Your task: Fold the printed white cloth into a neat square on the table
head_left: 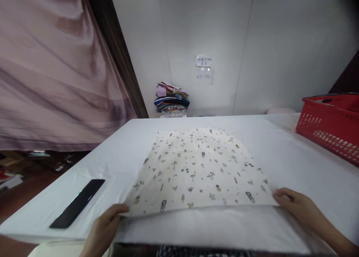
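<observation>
A cream cloth printed with small plants and rings lies flat in the middle of the white-covered table. My left hand pinches the cloth's near left corner, fingers curled over its edge. Over at the near right corner, my right hand grips the cloth with fingers closed on the fabric. The near edge of the cloth is slightly lifted off the table between the two hands.
A flat black bar lies on the table at the left. A red plastic basket stands at the right edge. A pile of folded clothes sits against the back wall. A pink curtain hangs at the left.
</observation>
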Demonstrator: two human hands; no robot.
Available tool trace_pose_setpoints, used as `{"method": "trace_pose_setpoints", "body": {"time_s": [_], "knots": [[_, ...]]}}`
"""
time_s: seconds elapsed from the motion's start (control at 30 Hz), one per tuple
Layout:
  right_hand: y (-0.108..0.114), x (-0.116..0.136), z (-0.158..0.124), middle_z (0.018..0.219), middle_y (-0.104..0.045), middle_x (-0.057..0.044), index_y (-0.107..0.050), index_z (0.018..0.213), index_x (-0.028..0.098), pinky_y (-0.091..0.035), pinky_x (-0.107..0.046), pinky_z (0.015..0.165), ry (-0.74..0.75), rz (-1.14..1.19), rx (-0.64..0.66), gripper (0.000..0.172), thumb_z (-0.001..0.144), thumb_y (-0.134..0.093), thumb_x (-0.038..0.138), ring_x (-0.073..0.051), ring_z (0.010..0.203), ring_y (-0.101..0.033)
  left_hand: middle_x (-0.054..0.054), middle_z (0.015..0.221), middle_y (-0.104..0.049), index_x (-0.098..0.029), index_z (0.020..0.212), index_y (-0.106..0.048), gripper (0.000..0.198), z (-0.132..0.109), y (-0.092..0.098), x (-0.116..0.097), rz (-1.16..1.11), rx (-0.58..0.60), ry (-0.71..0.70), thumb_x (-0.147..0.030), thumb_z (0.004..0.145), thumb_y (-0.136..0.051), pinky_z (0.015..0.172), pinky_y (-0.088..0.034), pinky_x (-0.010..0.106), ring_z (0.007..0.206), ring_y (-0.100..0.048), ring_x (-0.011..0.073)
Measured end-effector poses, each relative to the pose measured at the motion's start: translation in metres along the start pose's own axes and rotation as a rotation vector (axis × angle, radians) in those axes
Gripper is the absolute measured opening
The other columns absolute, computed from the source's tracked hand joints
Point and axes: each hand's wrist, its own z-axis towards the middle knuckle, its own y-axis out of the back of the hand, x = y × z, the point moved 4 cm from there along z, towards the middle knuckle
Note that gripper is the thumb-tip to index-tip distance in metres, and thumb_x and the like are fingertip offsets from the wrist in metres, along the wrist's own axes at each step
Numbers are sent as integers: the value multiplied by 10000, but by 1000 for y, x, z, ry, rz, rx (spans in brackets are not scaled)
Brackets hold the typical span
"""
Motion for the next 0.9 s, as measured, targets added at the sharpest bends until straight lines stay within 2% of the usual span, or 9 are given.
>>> {"method": "trace_pose_setpoints", "body": {"time_s": [0.1, 0.23, 0.3, 0.37, 0.5, 0.57, 0.7, 0.8, 0.9], "knots": [[-1, -10, -2, 688, -681, -14, -685, 689, 272, -473, -289, 582, 32, -109, 57, 274, 632, -579, 517, -236, 648, -616, -4, 854, -707, -277, 624, -696, 206, 2, 4, 3, 18, 148, -28, -326, 516, -529, 844, -475, 303, 896, -618, 251], [11, -8, 22, 993, -682, -69, -708, 706, 265, -471, -335, 781, 138, -209, 71, 306, 614, -600, 535, -296, 940, -604, 33, 903, -710, -251, 827, -722, 382, 22, 22, -7, 139, 455, 110, -530, 626, -555, 706, -520, 339, 787, -644, 265], [17, 1, 47, 1135, -629, -78, -711, 754, 253, -436, -360, 856, 132, -212, 35, 346, 650, -562, 547, -307, 1052, -551, 68, 944, -703, -222, 900, -709, 481, 44, 29, -28, 320, 388, 130, -599, 677, -511, 734, -511, 371, 826, -642, 291], [15, 19, 81, 1070, -653, -83, -694, 837, 232, -429, -358, 859, 98, -176, 37, 361, 722, -495, 511, -279, 996, -577, 99, 995, -687, -194, 950, -687, 520, 68, 20, -60, 462, 241, 47, -607, 725, -465, 798, -488, 400, 911, -625, 312], [-2, 58, 156, 895, -679, -119, -666, 778, 157, -438, -336, 790, -125, -67, 64, 266, 743, -523, 377, -269, 920, -592, 84, 1251, -559, -200, 1093, -625, 515, 101, -56, -135, 425, 266, -398, -563, 810, -393, 978, -388, 377, 1147, -508, 263], [-14, 77, 190, 825, -675, -128, -656, 776, 135, -456, -318, 704, -190, -17, 87, 296, 764, -517, 395, -248, 821, -615, 93, 1326, -489, -197, 1142, -596, 501, 113, -98, -162, 447, 308, -539, -532, 821, -409, 1035, -317, 412, 1238, -417, 270], [-35, 100, 245, 940, -643, -213, -633, 891, 74, -472, -350, 638, -321, 60, 93, 383, 736, -576, 420, -281, 822, -618, 130, 1397, -390, -174, 1184, -553, 458, 139, -163, -196, 503, 406, -598, -451, 839, -440, 1067, -220, 478, 1316, -290, 289], [-47, 108, 271, 1005, -622, -242, -621, 942, 78, -485, -393, 665, -364, 143, 121, 436, 690, -633, 433, -312, 873, -612, 134, 1395, -393, -176, 1161, -559, 418, 158, -196, -214, 492, 438, -633, -417, 832, -472, 1072, -188, 486, 1324, -270, 291], [-52, 113, 287, 926, -658, -207, -636, 903, 110, -507, -394, 654, -344, 280, 187, 393, 681, -646, 435, -285, 804, -638, 122, 1394, -397, -183, 1135, -566, 387, 173, -222, -229, 419, 432, -663, -404, 831, -476, 1075, -170, 486, 1322, -273, 284]]}}
